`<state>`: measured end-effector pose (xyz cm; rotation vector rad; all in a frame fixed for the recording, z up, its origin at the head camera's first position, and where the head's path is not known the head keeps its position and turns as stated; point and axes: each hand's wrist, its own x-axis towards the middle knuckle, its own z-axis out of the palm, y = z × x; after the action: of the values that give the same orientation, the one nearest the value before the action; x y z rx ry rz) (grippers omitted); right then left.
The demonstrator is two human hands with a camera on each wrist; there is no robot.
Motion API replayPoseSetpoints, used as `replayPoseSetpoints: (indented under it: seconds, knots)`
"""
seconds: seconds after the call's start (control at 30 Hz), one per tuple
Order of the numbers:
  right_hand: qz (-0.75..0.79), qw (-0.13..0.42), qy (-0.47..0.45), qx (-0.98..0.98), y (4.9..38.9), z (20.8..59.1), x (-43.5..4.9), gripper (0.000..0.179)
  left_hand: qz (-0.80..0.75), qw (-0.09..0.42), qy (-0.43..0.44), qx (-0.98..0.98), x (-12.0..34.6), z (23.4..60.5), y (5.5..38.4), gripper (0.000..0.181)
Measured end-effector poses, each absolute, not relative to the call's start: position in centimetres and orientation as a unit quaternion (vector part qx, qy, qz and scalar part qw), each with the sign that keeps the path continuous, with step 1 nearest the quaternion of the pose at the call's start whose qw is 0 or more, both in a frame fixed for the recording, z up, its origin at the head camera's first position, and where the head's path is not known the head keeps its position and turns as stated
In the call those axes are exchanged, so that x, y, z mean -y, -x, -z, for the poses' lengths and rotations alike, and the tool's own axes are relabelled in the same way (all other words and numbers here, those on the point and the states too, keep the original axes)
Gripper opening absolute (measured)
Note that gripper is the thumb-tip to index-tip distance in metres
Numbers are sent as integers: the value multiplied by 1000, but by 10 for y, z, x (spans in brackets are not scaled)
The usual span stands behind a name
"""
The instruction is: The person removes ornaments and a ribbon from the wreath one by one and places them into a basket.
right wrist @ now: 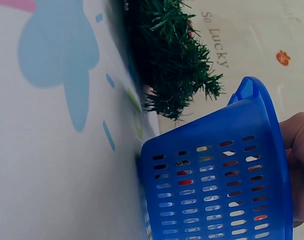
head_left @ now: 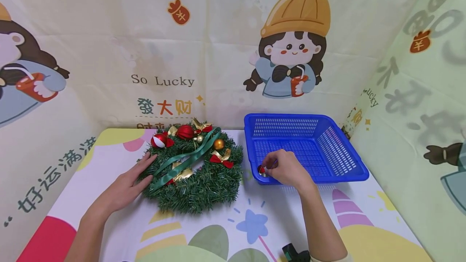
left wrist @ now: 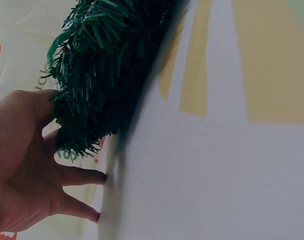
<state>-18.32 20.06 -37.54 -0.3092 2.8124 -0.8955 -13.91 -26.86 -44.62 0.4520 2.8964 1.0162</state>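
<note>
A green wreath (head_left: pixel 207 197) lies on the table, carrying red baubles (head_left: pixel 185 132), a gold ball (head_left: pixel 218 144), red-and-gold bows (head_left: pixel 223 158) and a green ribbon (head_left: pixel 196 154). My left hand (head_left: pixel 125 185) touches its left edge with fingers spread; the left wrist view shows that hand (left wrist: pixel 27 165) against the needles. Over the front left corner of a blue plastic basket (head_left: pixel 349 165), my right hand (head_left: pixel 287 169) pinches a small red-and-white ornament (head_left: pixel 261 170) at its fingertips. In the right wrist view the basket wall hides most of that hand (right wrist: pixel 299 165).
The basket stands right of the wreath, near the back of the table. A printed cloth (head_left: pixel 225 51) hangs behind, with similar walls on both sides. A small dark object (head_left: pixel 295 253) is by my right forearm at the front edge of the view.
</note>
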Motion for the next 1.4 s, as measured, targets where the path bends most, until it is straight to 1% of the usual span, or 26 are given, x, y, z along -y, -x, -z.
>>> replayPoseSetpoints:
  seconds: [0.63,0.73,1.03,1.23,1.4]
  knots:
    - [316,63,98,-942,181,372,-196,14,-326,19,-144,-934,269,446,139,65]
    - [328,48,98,-938,180,371,-196,15,-324,20,-145,-935,268,445,139,65]
    - [332,-29,107,-937,180,371,-190,19,-319,18,-146,-936,268,443,139,65]
    - [347,-58,98,-931,180,370,-184,23,-326,19,-147,-934,267,442,138,65]
    - [387,-70,106,-913,180,369,-180,26,-327,20,-146,-934,267,442,137,64]
